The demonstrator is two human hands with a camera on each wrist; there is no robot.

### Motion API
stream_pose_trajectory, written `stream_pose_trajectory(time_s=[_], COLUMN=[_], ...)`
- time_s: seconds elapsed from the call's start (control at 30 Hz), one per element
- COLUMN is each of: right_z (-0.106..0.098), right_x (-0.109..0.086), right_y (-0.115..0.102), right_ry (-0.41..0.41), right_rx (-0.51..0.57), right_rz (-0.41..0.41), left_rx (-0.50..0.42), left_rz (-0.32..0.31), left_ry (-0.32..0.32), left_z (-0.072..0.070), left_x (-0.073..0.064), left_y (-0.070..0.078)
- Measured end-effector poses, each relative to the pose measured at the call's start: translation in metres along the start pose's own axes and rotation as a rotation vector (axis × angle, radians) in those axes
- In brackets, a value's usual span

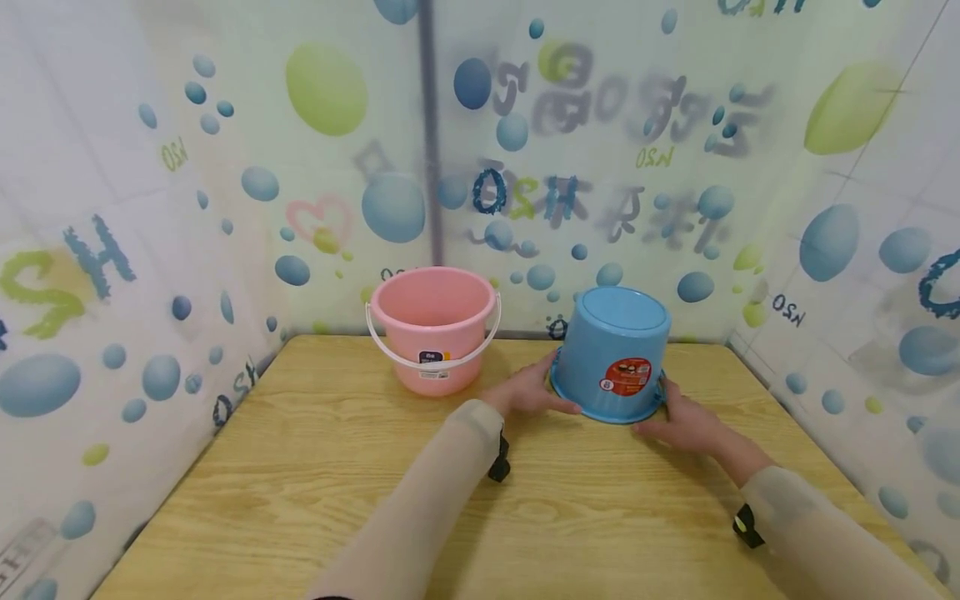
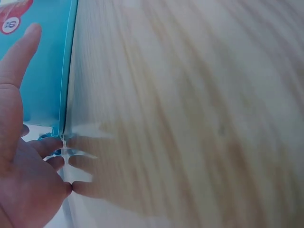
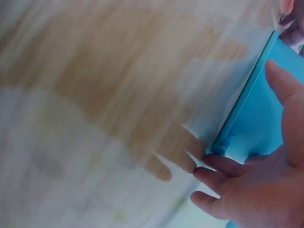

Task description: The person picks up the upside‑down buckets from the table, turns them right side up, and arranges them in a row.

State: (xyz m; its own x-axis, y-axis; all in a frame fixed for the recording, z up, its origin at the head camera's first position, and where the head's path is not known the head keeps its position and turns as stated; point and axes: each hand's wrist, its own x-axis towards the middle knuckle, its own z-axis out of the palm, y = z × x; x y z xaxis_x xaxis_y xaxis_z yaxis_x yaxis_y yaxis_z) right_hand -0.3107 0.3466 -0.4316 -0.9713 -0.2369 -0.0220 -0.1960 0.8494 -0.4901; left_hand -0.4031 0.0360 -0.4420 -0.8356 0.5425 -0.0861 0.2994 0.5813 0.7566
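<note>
A blue plastic bucket [image 1: 588,354] stands upside down, rim at the tabletop, with a red round label facing me. My left hand [image 1: 531,392] is at the left of its rim, thumb stretched along the front. In the left wrist view that hand [image 2: 23,171] has spread, fairly straight fingers with their tips at the table. At the rim's right side is my right hand [image 1: 688,421]. Its thumb [image 3: 280,80] extends along the bucket [image 3: 254,116] in the right wrist view, and its fingers are spread low near the rim. Whether either palm touches the bucket is hard to tell.
Left of the blue bucket, a pink bucket [image 1: 438,337] stands upright with its white handle hanging across the front. Both are toward the back of the wooden table [image 1: 300,467]. Patterned curtains [image 1: 630,167] enclose the back and sides.
</note>
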Motion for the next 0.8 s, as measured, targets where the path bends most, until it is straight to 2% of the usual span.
stream_pose_trajectory(time_s=[0.23,0.43,0.53,0.8], right_z=[0.000,-0.002,-0.004,-0.008], right_x=[0.002,0.002,-0.001,-0.009], right_y=[-0.005,-0.005,-0.004,-0.001], right_ry=[0.001,0.018,0.030,0.062], right_rx=[0.031,0.085,0.071,0.035], right_rz=[-0.014,-0.012,0.010,0.082], left_rx=[-0.010,-0.005,0.000,0.008], left_rz=[-0.012,0.014,0.026,0.011], left_ry=[-0.006,0.008,0.018,0.032], left_z=[0.000,-0.001,-0.001,0.002], left_x=[0.000,-0.003,-0.005,-0.007], left_y=[-0.001,0.001,0.004,0.007])
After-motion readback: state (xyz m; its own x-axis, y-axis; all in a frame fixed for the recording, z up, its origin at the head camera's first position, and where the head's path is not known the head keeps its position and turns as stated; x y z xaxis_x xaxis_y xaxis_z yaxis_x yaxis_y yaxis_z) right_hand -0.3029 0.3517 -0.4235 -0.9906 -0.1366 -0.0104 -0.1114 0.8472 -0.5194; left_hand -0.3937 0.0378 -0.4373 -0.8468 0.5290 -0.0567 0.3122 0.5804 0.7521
